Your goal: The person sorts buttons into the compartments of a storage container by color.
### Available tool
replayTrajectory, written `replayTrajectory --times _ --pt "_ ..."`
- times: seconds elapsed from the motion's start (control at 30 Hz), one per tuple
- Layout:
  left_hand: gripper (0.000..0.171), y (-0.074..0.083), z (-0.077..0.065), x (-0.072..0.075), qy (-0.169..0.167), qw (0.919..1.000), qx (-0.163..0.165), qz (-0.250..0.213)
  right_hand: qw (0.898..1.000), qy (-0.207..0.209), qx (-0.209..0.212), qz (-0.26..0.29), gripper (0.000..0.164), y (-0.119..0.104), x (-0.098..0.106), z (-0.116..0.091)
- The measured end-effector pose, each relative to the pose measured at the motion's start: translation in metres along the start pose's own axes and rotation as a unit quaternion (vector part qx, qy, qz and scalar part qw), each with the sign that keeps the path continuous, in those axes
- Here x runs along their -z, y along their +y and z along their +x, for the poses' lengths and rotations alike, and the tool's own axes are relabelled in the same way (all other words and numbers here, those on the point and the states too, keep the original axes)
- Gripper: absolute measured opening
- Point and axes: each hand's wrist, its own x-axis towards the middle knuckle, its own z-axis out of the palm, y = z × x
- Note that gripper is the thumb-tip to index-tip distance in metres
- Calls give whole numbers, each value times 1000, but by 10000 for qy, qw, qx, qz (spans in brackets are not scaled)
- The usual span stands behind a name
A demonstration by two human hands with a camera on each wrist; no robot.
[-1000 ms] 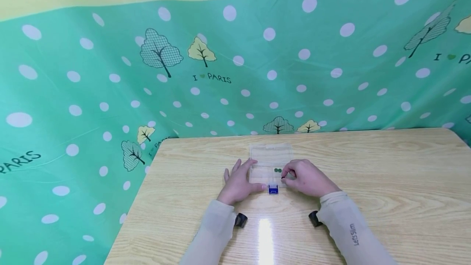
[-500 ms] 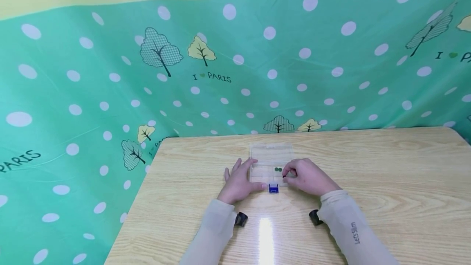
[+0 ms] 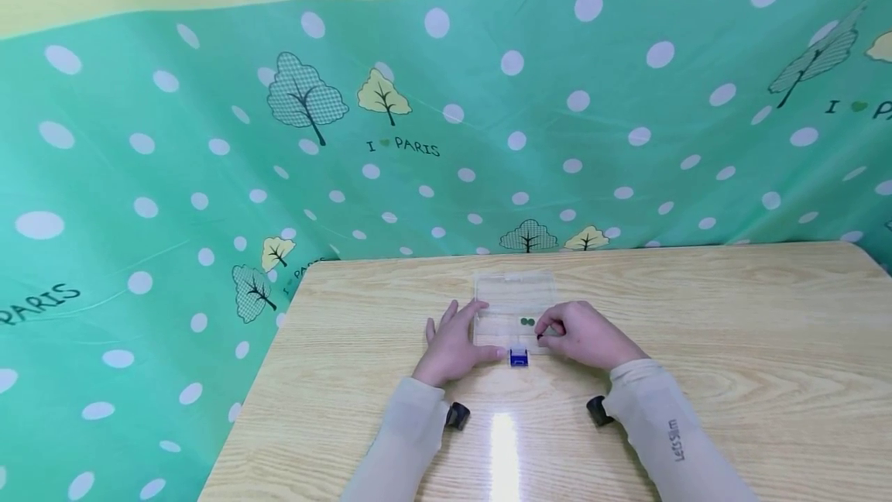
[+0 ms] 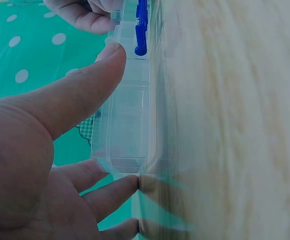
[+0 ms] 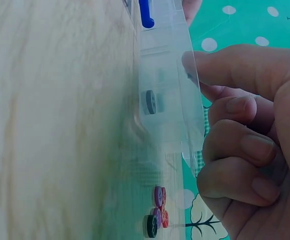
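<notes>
A clear plastic compartment box [image 3: 496, 324] lies on the table with its lid [image 3: 514, 290] folded back and a blue latch [image 3: 519, 358] at the front. My left hand [image 3: 449, 348] spans its front left corner; the spread fingers touch the left side and the straight thumb rests at the front rim. Two green buttons [image 3: 527, 322] lie in a right compartment. My right hand [image 3: 588, 336] pinches a small dark button [image 3: 540, 336] between thumb and index finger over the front right compartment. Through the wall, a dark button [image 5: 151, 101] shows in the right wrist view.
In the right wrist view several red and purplish buttons [image 5: 161, 205] and a dark one [image 5: 152, 226] lie on the table beyond the box. The wooden table [image 3: 732, 362] backs onto a green dotted curtain [image 3: 418, 122].
The right fingertips have shifted very slightly to the right over the box, still pinching the dark button. The left hand, the box and the two green buttons stay as they were.
</notes>
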Motion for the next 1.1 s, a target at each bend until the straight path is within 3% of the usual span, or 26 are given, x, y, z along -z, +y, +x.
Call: replayTrajectory --times 0.4,1.1 --pt "80 1 -1 -1 -37 10000 44 -51 9997 -48 -86 232 4 7 0 -1" --pt "80 1 -2 1 -31 10000 7 -93 9978 396 -272 456 14 19 9 -11"
